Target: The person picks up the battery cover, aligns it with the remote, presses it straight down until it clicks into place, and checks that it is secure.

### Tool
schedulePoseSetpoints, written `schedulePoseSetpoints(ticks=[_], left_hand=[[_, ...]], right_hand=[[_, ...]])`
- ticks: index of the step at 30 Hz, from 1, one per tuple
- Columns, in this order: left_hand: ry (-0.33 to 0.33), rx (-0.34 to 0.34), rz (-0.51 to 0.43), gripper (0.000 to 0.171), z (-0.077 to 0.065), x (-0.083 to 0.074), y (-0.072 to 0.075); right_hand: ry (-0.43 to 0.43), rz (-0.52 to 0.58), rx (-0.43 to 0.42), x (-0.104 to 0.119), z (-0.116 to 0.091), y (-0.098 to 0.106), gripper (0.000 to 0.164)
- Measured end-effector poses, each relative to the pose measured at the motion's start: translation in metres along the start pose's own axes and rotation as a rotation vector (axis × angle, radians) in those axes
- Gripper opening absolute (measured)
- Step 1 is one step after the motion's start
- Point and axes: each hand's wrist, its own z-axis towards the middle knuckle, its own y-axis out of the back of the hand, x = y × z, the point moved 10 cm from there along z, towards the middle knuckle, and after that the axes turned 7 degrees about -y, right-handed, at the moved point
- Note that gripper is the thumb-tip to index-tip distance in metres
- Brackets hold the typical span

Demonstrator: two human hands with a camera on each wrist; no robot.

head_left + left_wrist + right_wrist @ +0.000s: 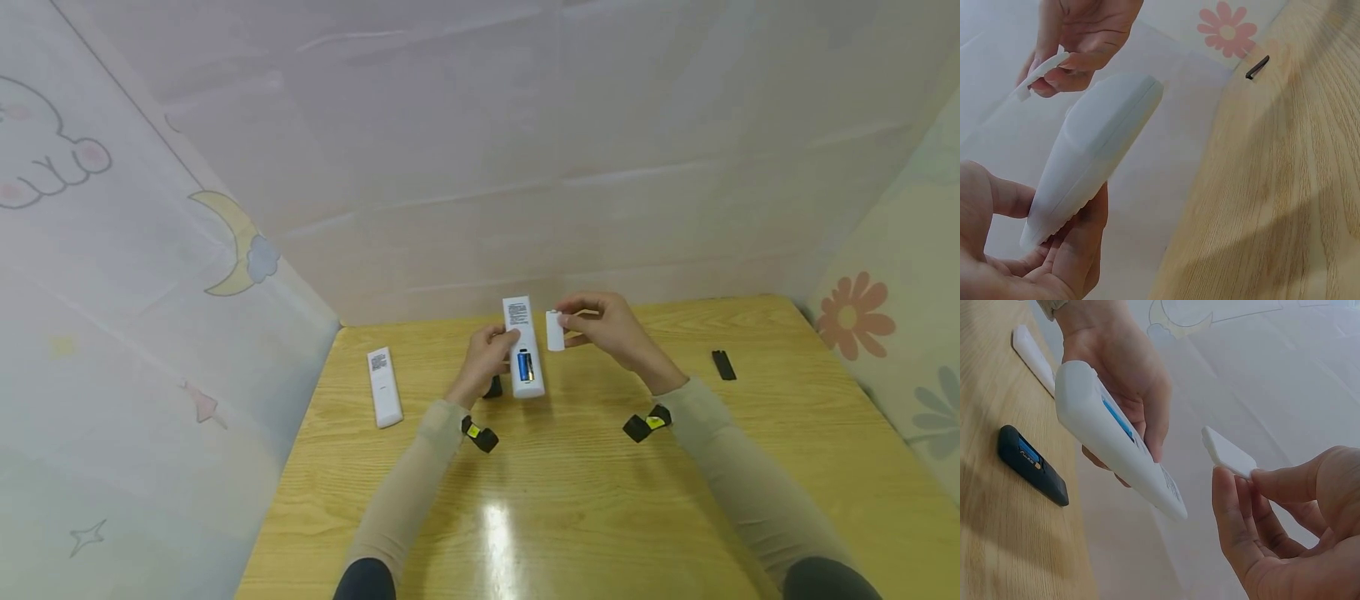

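Observation:
My left hand (pixel 483 360) grips a white remote control (pixel 522 333), its back turned up toward the head camera. In its uncovered battery compartment, blue batteries (pixel 525 367) show. Just to the right, my right hand (pixel 606 327) pinches a small white battery cover (pixel 555 331) between thumb and fingers, apart from the remote. In the right wrist view the cover (pixel 1230 453) is seen at a slant, and the remote (pixel 1116 440) is held above the table. The left wrist view shows the remote (pixel 1094 144) side-on, which hides its compartment there.
A black remote (pixel 1032 465) with its battery compartment uncovered lies on the wooden table (pixel 585 483), mostly behind my left hand in the head view. Another white remote (pixel 386 387) lies face down at the left. A black battery cover (pixel 723 365) lies at the right.

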Motion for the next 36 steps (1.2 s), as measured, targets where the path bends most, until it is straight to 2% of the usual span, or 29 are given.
schedulePoseSetpoints(ticks=[22,36], left_hand=[[-0.007,0.034,0.014,0.054,0.003,-0.003,-0.018],[-0.02,0.044,0.036,0.052,0.003,-0.003,-0.024]], right_hand=[[0.002,-0.017,0.008,-0.007,0.002,-0.007,0.03],[-0.022,-0.028,0.008,-0.013,0.002,-0.011,0.03]])
